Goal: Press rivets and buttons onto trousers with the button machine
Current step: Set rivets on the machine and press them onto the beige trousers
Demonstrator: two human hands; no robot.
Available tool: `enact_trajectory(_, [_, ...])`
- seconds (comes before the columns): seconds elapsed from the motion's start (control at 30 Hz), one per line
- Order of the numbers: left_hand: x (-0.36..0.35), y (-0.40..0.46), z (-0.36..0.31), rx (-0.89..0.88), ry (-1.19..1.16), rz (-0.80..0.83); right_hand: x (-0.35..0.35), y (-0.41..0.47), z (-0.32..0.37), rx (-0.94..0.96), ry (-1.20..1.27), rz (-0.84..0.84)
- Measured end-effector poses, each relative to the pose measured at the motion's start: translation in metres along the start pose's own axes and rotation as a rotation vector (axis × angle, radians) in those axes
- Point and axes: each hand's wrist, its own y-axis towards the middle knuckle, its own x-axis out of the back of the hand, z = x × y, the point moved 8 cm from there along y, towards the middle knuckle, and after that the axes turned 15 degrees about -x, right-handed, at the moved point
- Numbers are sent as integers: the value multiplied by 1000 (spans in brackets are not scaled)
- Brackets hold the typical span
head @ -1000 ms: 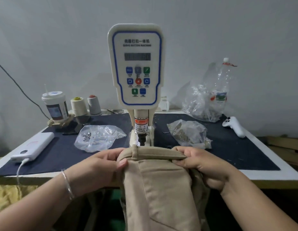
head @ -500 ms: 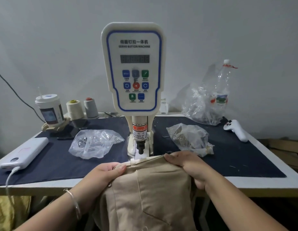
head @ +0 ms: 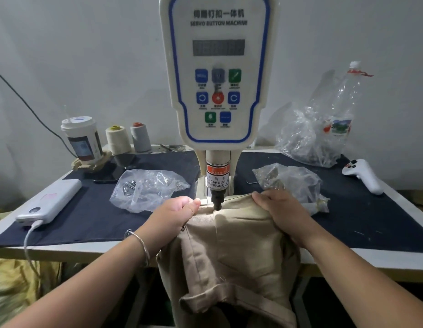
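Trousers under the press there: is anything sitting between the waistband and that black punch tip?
Nothing visible. The punch meets the trousers at the waistband, fabric directly beneath it. The left hand and right hand grip the waistband to either side, the left thumb close beside the punch.

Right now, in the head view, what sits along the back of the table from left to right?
Paper cup → cream thread cone → grey thread cone → button machine → large clear bag with a plastic bottle leaning in it → white controller.
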Motion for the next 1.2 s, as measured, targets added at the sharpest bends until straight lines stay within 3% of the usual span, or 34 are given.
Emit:
enact_trajectory(0.23, [-7,7,12,-71,133,22,-4,8,-6,177,-312,-129])
enact_trajectory(0.67, [-9,2,11,-149,176,-3,-8,6,-25,242,-404,-280])
enact_trajectory(1.0, [-10,1,9,-165,121,-17,-8,13,-30,211,-237,-205])
enact_trajectory(1.2, [-12,2,13,-147,140,4,-7,5,-31,243,-422,-306])
